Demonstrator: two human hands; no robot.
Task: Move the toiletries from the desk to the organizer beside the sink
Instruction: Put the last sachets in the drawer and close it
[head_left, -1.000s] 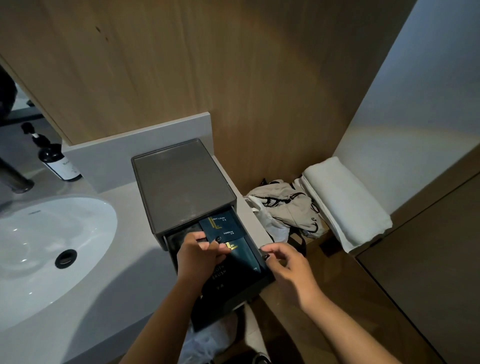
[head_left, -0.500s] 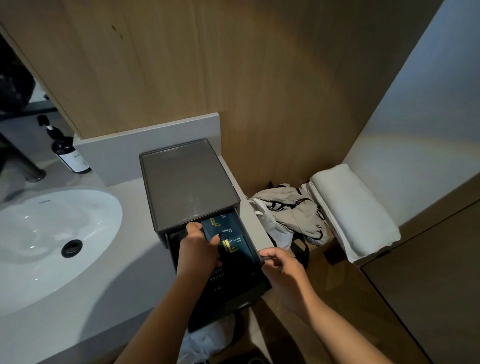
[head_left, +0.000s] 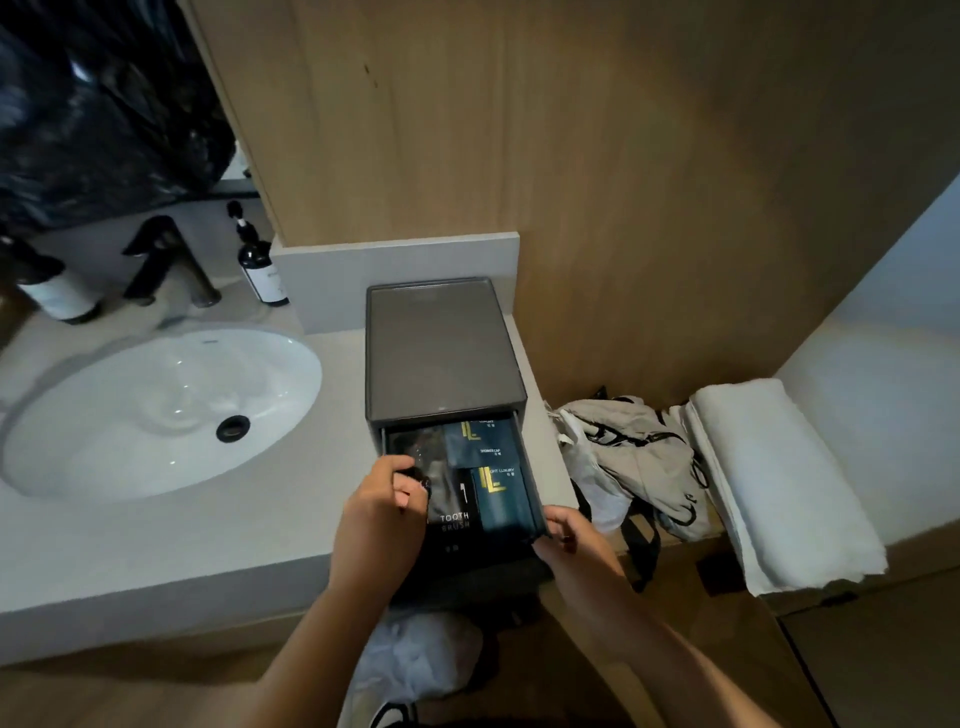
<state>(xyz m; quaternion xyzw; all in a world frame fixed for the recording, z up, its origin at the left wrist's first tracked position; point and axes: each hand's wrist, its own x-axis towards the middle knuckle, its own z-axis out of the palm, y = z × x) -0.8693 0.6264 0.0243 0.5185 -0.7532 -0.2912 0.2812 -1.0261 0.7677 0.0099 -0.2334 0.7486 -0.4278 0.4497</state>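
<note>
The dark organizer (head_left: 441, 348) stands on the grey counter (head_left: 171, 551), just right of the white sink (head_left: 156, 410). Its drawer (head_left: 537, 512) is pulled out toward the person and overhangs the counter edge.

Contents of the drawer: a black toothbrush box (head_left: 456, 522) at front centre, a teal box (head_left: 501, 501) beside it on the right, and a shower cap box (head_left: 480, 441) behind that one.

The left hand (head_left: 384, 512) is inside the drawer at its left side; its fingers (head_left: 402, 493) are curled round a small dark item (head_left: 415, 475) whose type cannot be read. The right hand (head_left: 569, 538) grips the front right corner of the drawer, fingers pinched on its rim.

Step in hand, as judged: placing or aligning toiletries in the drawer while the other hand steadies it. The task appears well advanced.

Next move calls for: seat the dark item flat in the free left section, release it, withdraw the hand clear of the drawer, then push the drawer straight in. Keep the overhanging drawer supported.
</note>
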